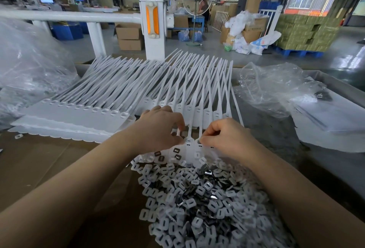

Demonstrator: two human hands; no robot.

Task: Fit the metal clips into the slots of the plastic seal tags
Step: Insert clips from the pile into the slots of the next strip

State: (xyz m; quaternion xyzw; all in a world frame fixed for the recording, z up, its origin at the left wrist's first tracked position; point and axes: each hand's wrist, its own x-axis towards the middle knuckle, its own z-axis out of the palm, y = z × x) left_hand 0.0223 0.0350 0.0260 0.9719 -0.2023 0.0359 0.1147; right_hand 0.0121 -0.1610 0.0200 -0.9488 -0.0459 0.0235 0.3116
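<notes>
Two hands meet over one seal tag (190, 149) lying on the desk, strap running away from me. My left hand (160, 127) pinches its strap; my right hand (221, 137) pinches something small, presumably a clip, at the slot (199, 142), just left of that grip.

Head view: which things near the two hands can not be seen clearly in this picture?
- Head view: whatever the right hand pinches at the seal tag; curled fingers hide it.
- The left hand covers the tag strip it grips.
- The clip pile is cut off by the bottom edge.
- Contents of the crumpled plastic bag: blurred by folds.
</notes>
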